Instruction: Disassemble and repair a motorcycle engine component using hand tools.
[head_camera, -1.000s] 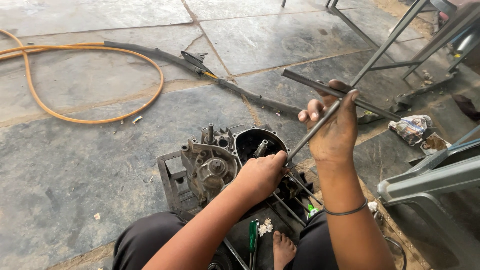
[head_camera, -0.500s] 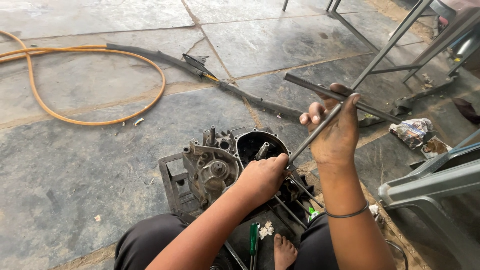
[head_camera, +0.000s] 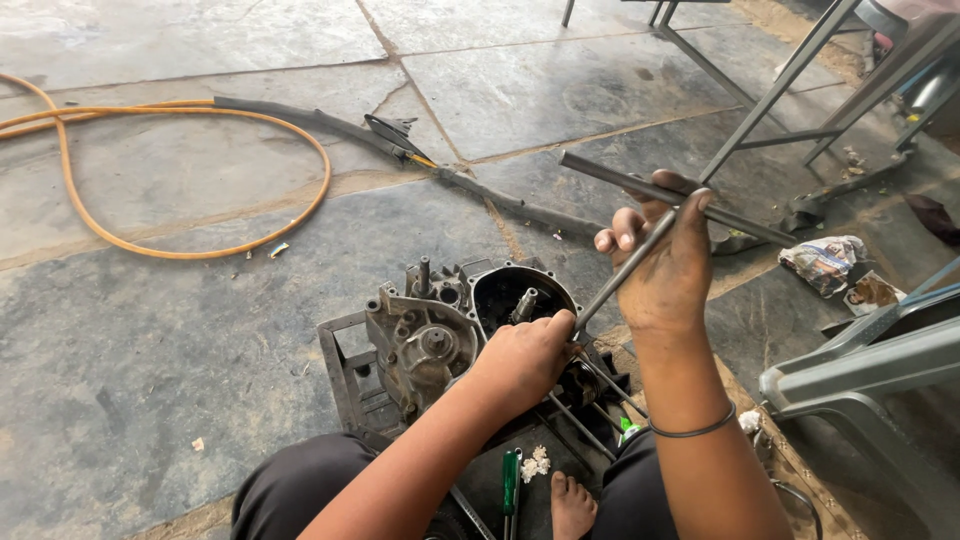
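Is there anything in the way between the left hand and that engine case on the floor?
Nothing visible. The left hand rests directly on the engine case by its round opening. The right hand holds a T-handle wrench above, its shaft running down toward the left hand.

Hands on an engine case, stone floor

The left hand (head_camera: 528, 352) rests on the engine case (head_camera: 440, 335) sitting in a metal frame (head_camera: 345, 385); the right hand (head_camera: 665, 265) grips a T-handled rod (head_camera: 640, 255) slanting down towards it. An orange hose (head_camera: 190, 250) loops near the floor's far-left corner.
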